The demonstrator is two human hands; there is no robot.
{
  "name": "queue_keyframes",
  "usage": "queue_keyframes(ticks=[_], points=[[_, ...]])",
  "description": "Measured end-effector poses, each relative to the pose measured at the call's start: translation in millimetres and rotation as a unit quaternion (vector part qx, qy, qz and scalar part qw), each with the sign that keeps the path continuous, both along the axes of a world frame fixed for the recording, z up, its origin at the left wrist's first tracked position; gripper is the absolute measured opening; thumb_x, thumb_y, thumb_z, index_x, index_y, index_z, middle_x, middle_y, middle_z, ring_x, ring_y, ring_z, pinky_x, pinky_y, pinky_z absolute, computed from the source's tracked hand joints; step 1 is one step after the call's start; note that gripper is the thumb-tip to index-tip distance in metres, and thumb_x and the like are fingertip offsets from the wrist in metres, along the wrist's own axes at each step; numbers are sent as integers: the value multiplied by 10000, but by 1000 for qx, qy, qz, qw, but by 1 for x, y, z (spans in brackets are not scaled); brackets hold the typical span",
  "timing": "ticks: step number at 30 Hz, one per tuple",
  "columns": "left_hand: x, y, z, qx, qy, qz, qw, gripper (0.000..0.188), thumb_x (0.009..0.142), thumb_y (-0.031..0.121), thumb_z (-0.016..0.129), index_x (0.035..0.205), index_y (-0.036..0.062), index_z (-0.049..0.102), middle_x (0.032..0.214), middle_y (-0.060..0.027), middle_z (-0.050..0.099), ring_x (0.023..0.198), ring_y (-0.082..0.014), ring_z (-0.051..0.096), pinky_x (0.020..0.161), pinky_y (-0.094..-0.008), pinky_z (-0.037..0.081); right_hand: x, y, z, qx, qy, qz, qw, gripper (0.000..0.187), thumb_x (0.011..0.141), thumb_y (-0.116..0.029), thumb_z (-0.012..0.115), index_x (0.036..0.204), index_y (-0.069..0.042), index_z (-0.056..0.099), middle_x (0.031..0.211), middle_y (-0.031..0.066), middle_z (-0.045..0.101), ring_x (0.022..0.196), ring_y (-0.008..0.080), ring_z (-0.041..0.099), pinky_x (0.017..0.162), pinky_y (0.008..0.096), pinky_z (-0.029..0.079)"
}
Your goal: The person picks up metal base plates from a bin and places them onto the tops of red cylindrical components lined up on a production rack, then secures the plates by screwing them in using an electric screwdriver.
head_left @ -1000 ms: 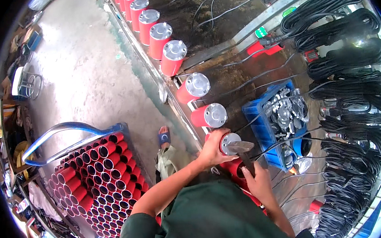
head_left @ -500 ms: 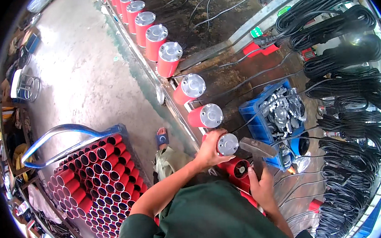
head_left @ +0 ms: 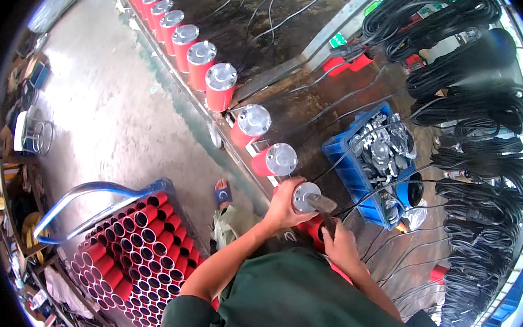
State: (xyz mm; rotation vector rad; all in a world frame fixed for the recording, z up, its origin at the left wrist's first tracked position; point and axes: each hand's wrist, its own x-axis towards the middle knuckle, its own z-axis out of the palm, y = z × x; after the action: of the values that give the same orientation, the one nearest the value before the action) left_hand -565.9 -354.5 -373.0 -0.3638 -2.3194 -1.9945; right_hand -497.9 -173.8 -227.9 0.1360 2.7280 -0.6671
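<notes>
My left hand (head_left: 283, 206) is wrapped round a capped red cylinder (head_left: 301, 196), its silver metal end cap facing up and its red body mostly hidden by my fingers. In my right hand (head_left: 343, 243) is a hammer (head_left: 322, 203), gripped by its handle. The hammer head overlaps the right side of the silver cap; whether it touches the cap I cannot tell. Just below stands another red cylinder (head_left: 311, 226), partly hidden by the hammer and my arms. Beyond my left hand, more capped red cylinders (head_left: 281, 159) stand in a row along the bench edge.
A blue crate (head_left: 349, 172) of silver metal parts (head_left: 383, 154) sits right of the hammer. Bundled black cables (head_left: 466, 110) line the bench's right side, their leads crossing the top. On the floor at left, a blue-handled cart (head_left: 91, 188) carries stacked red tubes (head_left: 133, 260).
My right hand has swung the hammer left, bringing its head from beside the silver cap to over its right side. My left hand keeps its hold on the cylinder. The view has shifted slightly.
</notes>
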Motion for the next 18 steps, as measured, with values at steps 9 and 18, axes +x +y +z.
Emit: queue_keyframes(ticks=[9, 18], points=[[-4, -1, 9, -66, 36, -10, 997, 930, 639, 268, 963, 1429, 70, 513, 1331, -188, 636, 1234, -420, 609, 1059, -491, 504, -6, -6, 43, -65, 43, -10, 997, 372, 1014, -333, 648, 1185, -8, 594, 851, 289, 696, 812, 507, 695, 689, 594, 526], [-11, -2, 27, -100, -37, -35, 994, 872, 648, 262, 967, 1365, 58, 516, 1191, -181, 705, 1085, -337, 720, 954, -455, 570, 3, 60, 39, 32, 8, -36, 999, 382, 1007, -443, 653, 1013, -64, 605, 693, 227, 671, 668, 449, 699, 584, 581, 526]])
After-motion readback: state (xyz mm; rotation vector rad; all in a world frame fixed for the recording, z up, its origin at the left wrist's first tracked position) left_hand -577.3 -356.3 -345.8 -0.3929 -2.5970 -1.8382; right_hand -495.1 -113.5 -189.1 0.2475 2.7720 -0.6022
